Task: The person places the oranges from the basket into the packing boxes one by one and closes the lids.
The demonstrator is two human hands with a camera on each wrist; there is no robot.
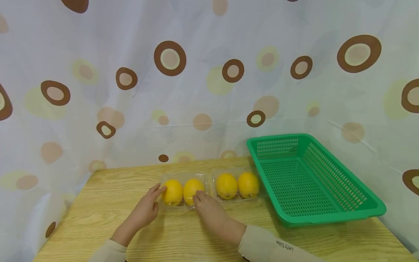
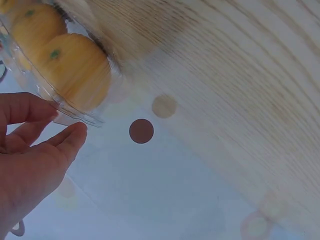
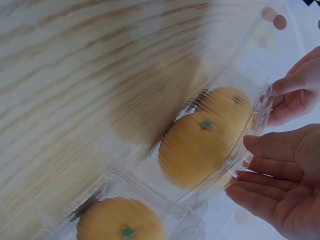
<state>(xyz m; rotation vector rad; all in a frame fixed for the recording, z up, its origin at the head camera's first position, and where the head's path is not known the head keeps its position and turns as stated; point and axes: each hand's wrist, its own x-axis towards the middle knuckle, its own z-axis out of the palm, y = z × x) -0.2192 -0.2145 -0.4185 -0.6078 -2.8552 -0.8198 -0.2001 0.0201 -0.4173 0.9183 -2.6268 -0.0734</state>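
Observation:
A clear plastic clamshell box (image 1: 179, 176) lies closed over two oranges (image 1: 172, 192), whose green stem ends show in the wrist views. At its left edge my left hand (image 1: 145, 209) pinches the rim between thumb and fingers. My right hand (image 1: 212, 215) touches the lid near the front right corner, fingers nearly straight and thumb tip at the rim. Just to the right stands a second clear box (image 1: 214, 183), also with two oranges (image 1: 226, 186) inside.
A green perforated basket (image 1: 302, 218) stands on the right part of the wooden table (image 1: 124, 182), close beside the second box. Behind the table hangs a pale cloth (image 1: 196, 98) with brown and beige spots.

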